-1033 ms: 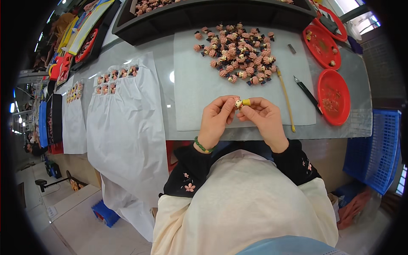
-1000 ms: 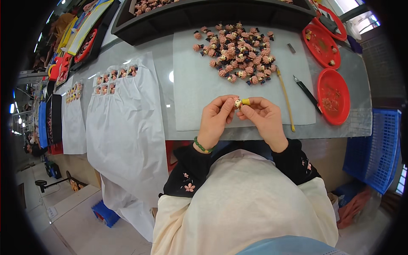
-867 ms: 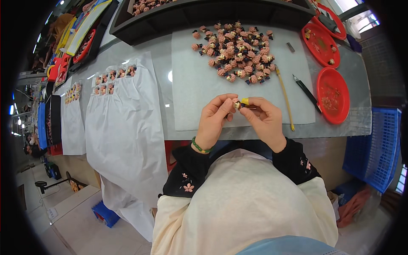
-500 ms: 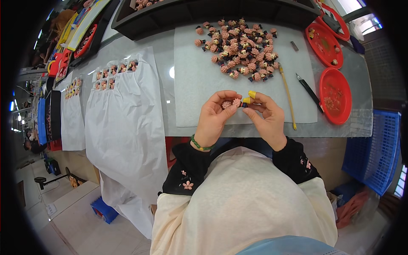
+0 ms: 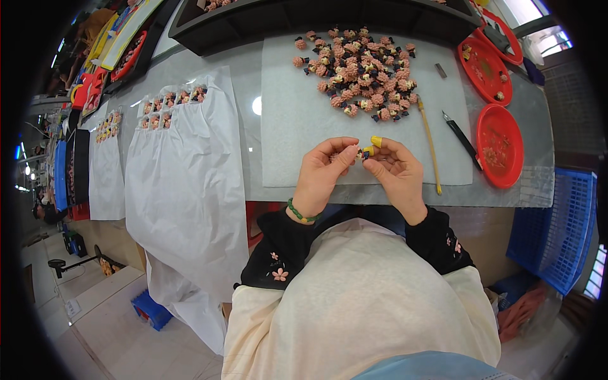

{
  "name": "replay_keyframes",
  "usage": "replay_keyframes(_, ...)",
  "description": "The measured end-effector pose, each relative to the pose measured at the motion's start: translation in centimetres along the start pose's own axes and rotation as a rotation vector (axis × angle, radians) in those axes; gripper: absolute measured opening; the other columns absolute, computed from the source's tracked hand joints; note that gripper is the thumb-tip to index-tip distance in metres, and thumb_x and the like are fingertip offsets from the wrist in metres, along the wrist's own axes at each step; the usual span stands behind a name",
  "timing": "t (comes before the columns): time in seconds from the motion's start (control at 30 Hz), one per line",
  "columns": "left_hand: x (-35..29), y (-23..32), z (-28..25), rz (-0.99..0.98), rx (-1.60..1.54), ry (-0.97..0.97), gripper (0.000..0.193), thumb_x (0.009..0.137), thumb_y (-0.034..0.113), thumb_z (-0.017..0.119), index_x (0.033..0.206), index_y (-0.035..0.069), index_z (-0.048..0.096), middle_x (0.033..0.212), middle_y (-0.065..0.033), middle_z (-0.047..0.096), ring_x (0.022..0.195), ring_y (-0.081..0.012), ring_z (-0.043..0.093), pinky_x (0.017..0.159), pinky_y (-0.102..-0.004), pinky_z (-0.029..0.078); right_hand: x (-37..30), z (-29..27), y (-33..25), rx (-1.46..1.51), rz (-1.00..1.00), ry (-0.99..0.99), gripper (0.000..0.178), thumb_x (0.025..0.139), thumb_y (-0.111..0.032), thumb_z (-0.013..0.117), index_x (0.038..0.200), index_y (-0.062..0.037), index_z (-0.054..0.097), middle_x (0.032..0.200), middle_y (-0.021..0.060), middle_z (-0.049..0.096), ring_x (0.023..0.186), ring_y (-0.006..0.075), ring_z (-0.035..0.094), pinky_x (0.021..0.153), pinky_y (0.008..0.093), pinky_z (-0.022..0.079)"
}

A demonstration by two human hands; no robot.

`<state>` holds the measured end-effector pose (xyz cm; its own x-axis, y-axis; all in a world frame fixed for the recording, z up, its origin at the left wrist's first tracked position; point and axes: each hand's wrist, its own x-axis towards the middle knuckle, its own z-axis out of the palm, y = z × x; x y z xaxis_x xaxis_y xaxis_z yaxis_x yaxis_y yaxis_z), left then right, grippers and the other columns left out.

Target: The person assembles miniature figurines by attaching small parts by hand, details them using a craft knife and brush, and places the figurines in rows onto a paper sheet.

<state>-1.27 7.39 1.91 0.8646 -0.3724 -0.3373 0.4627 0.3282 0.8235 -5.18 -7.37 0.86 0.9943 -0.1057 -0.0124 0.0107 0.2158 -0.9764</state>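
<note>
My left hand (image 5: 322, 177) pinches a small figurine (image 5: 360, 154) with a pink, curly head and a dark body, its thumb lying over most of the head. More pink shows behind that thumb, possibly a second piece. From the other side my right hand (image 5: 401, 182) grips the dark end between thumb and fingers; yellow finger cots (image 5: 376, 140) cover fingertips of this hand. Both hands are above the near part of a white foam mat (image 5: 285, 133). Farther back on the mat lies a heap of similar pink-headed figurines (image 5: 364, 76).
Right of the heap lie a thin yellow-tipped stick (image 5: 429, 145), a craft knife (image 5: 462, 140) and a small grey bar (image 5: 441, 70). Red trays (image 5: 520, 149) line the right side. A long dark tray (image 5: 316, 24) spans the back. White sheets (image 5: 183, 164) bearing figurines hang over the left edge.
My left thumb has slid forward over the pink head, hiding more of it. The dark body has turned slightly, showing a lighter part. Both hands stay in nearly the same place.
</note>
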Motion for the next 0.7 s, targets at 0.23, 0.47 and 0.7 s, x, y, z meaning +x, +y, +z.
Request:
replay_keyframes(0.23, -0.2, -0.1, 0.2, 0.015, 0.072, -0.018, 0.025, 0.083, 0.015, 0.057, 0.104, 0.001, 0.057, 0.075, 0.0029, 0.054, 0.064, -0.0026, 0.043, 0.057, -0.0156, 0.036, -0.1, -0.1, 0.0, 0.003, 0.026, 0.001, 0.040, 0.076, 0.002, 0.061, 0.113, 0.0047, 0.046, 0.098, 0.0092, 0.054, 0.089, 0.0138, 0.054, 0.077, 0.0236, 0.046)
replay_keyframes(0.47, 0.1, -0.6, 0.3, 0.035, 0.072, -0.046, 0.026, 0.085, 0.015, 0.054, 0.106, 0.000, 0.056, 0.081, 0.0000, 0.057, 0.066, -0.0035, 0.046, 0.057, -0.0164, 0.037, 0.5, -2.4, -1.9, -0.443, -0.168, 0.039, 0.033, 0.076, -0.003, 0.064, 0.105, 0.0045, 0.052, 0.094, 0.0088, 0.057, 0.081, 0.0117, 0.056, 0.071, 0.0215, 0.045)
replay_keyframes(0.7, 0.3, -0.6, 0.6, 0.040, 0.017, -0.017, 0.027, 0.088, 0.017, 0.050, 0.110, 0.000, 0.053, 0.088, -0.0024, 0.058, 0.069, -0.0048, 0.049, 0.057, -0.0169, 0.038, 2.9, -9.2, -4.3, -1.123, -0.470, 0.416, 0.023, 0.073, -0.003, 0.062, 0.095, 0.0008, 0.058, 0.089, 0.0100, 0.060, 0.081, 0.0195, 0.058, 0.070, 0.0277, 0.044)
